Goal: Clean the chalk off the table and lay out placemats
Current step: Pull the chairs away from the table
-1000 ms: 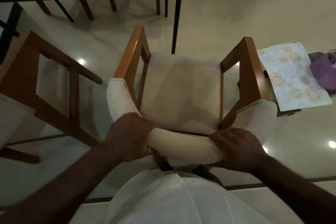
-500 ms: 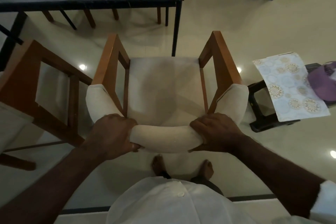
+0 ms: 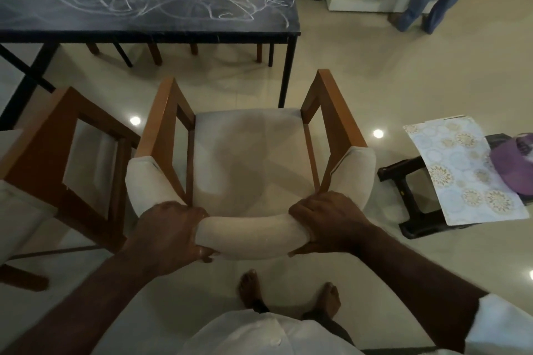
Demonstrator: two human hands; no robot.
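Both hands grip the padded back of a chair [image 3: 248,158]: the left hand [image 3: 170,230] holds its left part and the right hand [image 3: 331,222] its right part, fingers curled over the top, arms reaching forward. This chair stands between the person and the bench [image 3: 202,32], whose dark top carries chalk [image 3: 129,0] scribbles. A placemat [image 3: 461,170] lies on a stool [image 3: 399,174] at the right, just beside a cap [image 3: 516,161]. A second chair [image 3: 43,147] stands at the left.

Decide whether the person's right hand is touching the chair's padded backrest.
Touching. The head view shows the right hand wrapped round the padded backrest, fingers curled over its top, with no gap.
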